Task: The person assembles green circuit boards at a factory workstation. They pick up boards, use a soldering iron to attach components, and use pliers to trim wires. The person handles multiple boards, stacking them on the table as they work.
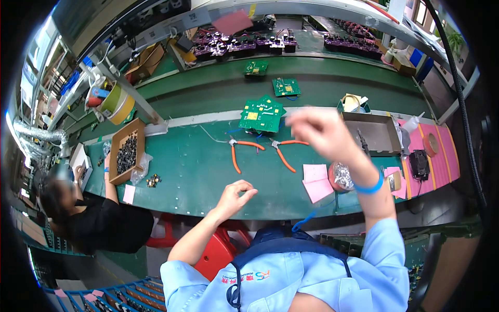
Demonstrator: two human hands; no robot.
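The right hand is hovering raised above the desk, blurred, so I cannot tell whether its fingers are apart or closed on anything; a blue band is circling its wrist. The left hand is hanging lower, near the desk's front edge, with thumb and fingertips pinched together; whether something tiny is sitting between them is too small to tell.

Taking the green circuit board as landmark: two orange-handled pliers are lying just in front of it, jaws pointing toward the board, handles running away toward the person. The right-hand pair is lying below and just left of the right hand, which is the nearer hand to it; the left hand is sitting straight in front of the left pair, well apart.

To the right of the board and nearer the person, pink paper squares are lying flat, with a shiny foil-wrapped lump beside them and an open grey box beyond. Far left of the board, a brown cardboard tray of small dark parts is resting under another person's hand. Behind the board, smaller green boards are lying on the belt.
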